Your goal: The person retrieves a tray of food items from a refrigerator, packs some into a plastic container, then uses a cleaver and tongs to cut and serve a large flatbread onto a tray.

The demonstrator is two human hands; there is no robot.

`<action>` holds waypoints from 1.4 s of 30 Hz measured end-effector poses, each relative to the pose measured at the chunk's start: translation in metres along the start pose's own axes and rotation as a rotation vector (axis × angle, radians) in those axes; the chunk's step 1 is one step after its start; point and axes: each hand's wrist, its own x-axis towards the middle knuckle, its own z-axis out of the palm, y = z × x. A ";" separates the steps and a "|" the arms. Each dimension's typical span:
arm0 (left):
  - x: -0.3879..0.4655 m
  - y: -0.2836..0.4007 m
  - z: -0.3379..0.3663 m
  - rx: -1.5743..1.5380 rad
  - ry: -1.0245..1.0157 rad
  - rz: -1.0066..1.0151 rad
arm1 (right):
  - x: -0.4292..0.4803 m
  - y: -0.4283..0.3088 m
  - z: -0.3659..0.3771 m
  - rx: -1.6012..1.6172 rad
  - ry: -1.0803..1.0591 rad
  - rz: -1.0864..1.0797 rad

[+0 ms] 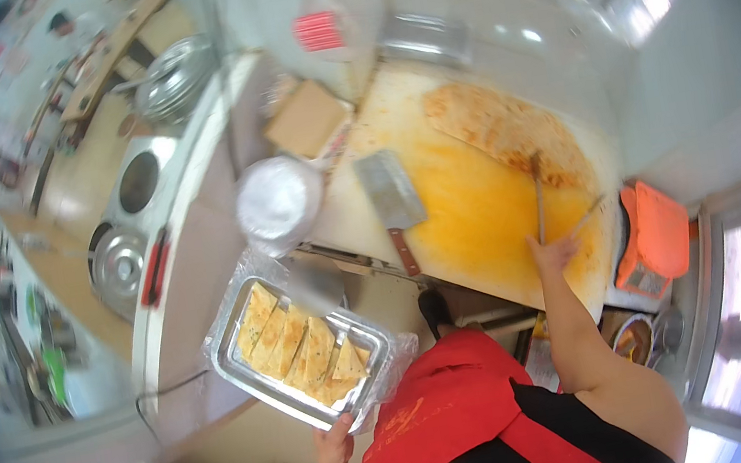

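My left hand [336, 448] grips the near edge of a rectangular metal tray [229, 370] lined with clear plastic. Several golden flatbread wedges [286, 339] lie in a row in it. Over the cutting board [481, 243], my right hand [555, 251] holds a thin utensil [540, 208], apparently tongs with arms spread; blur hides its exact form. Its brown far tip reaches the near edge of a large piece of browned flatbread [499, 124]. To the left on the board lies a cleaver [392, 192], its wooden handle [404, 251] towards me.
A plastic-wrapped round stack [280, 202] and a cardboard box [308, 121] stand left of the board. An orange-topped scale [654, 234] sits at its right. Beyond a partition are a lidded metal pot [121, 264] and a seated person [73, 28].
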 end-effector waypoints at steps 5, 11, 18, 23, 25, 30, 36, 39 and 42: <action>0.024 0.020 0.119 0.081 -0.050 -0.100 | 0.037 0.049 -0.011 0.143 0.133 -0.330; 0.051 0.021 0.159 0.148 -0.194 -0.110 | 0.051 0.059 -0.065 0.129 -0.230 -0.206; 0.062 0.023 0.170 0.253 -0.244 -0.078 | 0.074 0.070 -0.090 0.530 -0.009 -0.164; 0.060 0.017 0.175 0.239 -0.135 -0.102 | 0.146 -0.054 -0.133 1.164 -0.178 -0.338; 0.059 0.015 0.180 0.216 -0.111 -0.081 | 0.195 -0.126 -0.139 1.332 -0.181 -0.303; 0.047 0.008 0.187 0.158 -0.026 -0.008 | 0.300 -0.266 -0.143 1.436 -0.391 -0.468; 0.039 0.001 0.193 0.158 0.082 -0.004 | 0.403 -0.292 -0.104 1.117 -0.317 -1.075; 0.040 -0.001 0.195 0.159 0.115 -0.019 | 0.398 -0.306 -0.128 1.761 -0.702 -0.412; 0.038 -0.009 0.185 0.127 0.049 -0.043 | 0.328 -0.323 -0.170 1.735 -0.604 -0.514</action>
